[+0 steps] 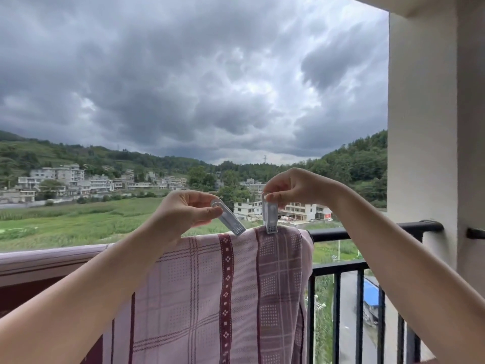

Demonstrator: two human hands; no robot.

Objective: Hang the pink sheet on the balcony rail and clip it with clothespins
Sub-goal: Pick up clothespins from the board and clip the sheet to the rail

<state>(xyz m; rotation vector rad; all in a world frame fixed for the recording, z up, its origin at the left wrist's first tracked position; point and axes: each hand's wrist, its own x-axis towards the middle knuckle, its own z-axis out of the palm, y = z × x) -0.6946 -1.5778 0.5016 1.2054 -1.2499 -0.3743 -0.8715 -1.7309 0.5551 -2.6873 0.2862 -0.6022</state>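
The pink checked sheet (199, 292) with dark red stripes hangs over the black balcony rail (367, 231) and covers its left stretch. My left hand (183, 214) pinches a pale grey clothespin (228, 218) tilted down to the right, its tip at the sheet's top fold. My right hand (294, 189) pinches a second pale grey clothespin (270, 218) that stands upright with its jaws on the top edge of the sheet, near its right end.
A cream pillar (425, 127) bounds the balcony on the right, where the rail ends. Black vertical bars (337, 316) show below the bare rail. Beyond lie fields, houses and dark clouds.
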